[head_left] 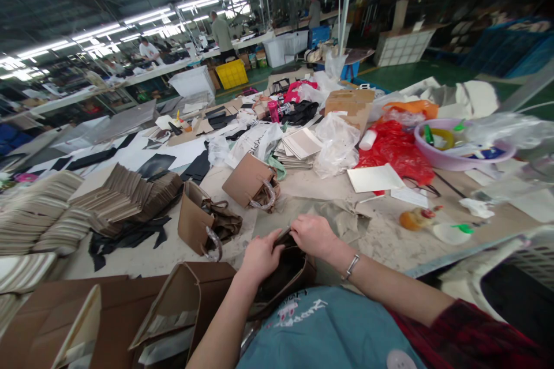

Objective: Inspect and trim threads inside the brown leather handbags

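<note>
A dark brown handbag (288, 277) stands against my apron, its mouth facing up and its inside in shadow. My left hand (263, 255) is closed on the bag's far rim, thumb and fingers pinching the edge. Right beside it, my right hand (312, 235) also grips that rim, fingers curled over it; a bracelet is on this wrist. What lies under the fingertips is hidden. Two brown handbags with wrapped handles, one tan-sided (194, 216) and another (249, 181), sit just beyond my left hand. Larger brown open bags (212, 285) line the near left.
Stacks of cut panels (125, 196) fill the table's left side. Clear plastic (337, 144), a red bag (393, 153), a lilac basin (467, 161) and a small glue bottle (418, 219) lie right. A white crate (511, 277) stands beyond the table edge. Other people work far back.
</note>
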The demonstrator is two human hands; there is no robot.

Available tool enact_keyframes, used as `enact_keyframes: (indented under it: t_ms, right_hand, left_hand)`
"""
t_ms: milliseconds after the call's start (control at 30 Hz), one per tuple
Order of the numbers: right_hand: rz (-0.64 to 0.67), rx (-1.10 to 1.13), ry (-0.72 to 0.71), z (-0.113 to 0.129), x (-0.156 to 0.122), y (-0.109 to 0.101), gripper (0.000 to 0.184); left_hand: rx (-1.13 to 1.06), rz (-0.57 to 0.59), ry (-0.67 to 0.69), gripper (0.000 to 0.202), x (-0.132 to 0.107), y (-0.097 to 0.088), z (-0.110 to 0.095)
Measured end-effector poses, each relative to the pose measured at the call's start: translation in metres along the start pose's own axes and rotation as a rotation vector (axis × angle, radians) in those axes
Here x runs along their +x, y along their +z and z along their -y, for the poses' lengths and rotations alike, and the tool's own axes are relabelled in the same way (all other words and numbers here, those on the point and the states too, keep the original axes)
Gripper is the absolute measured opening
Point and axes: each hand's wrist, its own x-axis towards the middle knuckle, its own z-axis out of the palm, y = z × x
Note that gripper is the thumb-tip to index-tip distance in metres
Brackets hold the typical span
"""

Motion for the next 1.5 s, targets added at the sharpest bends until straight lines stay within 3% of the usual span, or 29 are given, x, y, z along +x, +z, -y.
enact_keyframes:
  t_ms: [67,133,333,533,700,933,1067,1133,1300,1500]
  right_hand:
    - [0.01,0.0,0.005,0.0,0.001,-0.001,0.019]
    - [0.024,0.008,0.014,0.001,0.002,0.0,0.02]
    - [0.003,0.012,0.004,-0.004,0.003,0.004,0.021]
    - [0.016,0.02,-0.197,-0.012,0.001,0.002,0.015]
    - [-0.008,0.063,-0.266,-0.006,-0.006,-0.003,0.013]
    - [-0.173,0.194,-0.078,-0.014,-0.012,-0.019,0.01]
    - [-0.172,0.202,0.066,-0.023,-0.01,-0.024,0.036]
    - [-0.143,0.171,0.066,-0.022,-0.009,-0.023,0.035]
    - [-0.056,0.047,-0.041,-0.011,-0.003,-0.018,0.011]
    - [-0.035,-0.075,-0.056,-0.006,0.008,-0.013,0.008]
  left_hand:
    - [-0.013,0.014,0.027,0.036,0.003,-0.003,0.0]
    - [-0.013,0.012,0.035,0.021,0.009,-0.003,0.0]
    - [-0.012,-0.025,0.027,0.027,0.024,0.005,-0.007]
    - [-0.01,-0.005,0.015,0.022,0.024,0.012,-0.008]
    - [-0.003,-0.023,-0.056,0.024,0.026,0.012,-0.006]
    - [-0.029,-0.019,-0.098,0.028,0.027,0.009,-0.004]
    - [-0.044,-0.015,-0.108,0.029,0.026,0.01,-0.008]
    - [-0.047,-0.015,-0.112,0.029,0.025,0.01,-0.009]
    - [-0.044,-0.012,-0.109,0.027,0.024,0.01,-0.01]
    - [-0.038,-0.014,-0.102,0.027,0.023,0.012,-0.011]
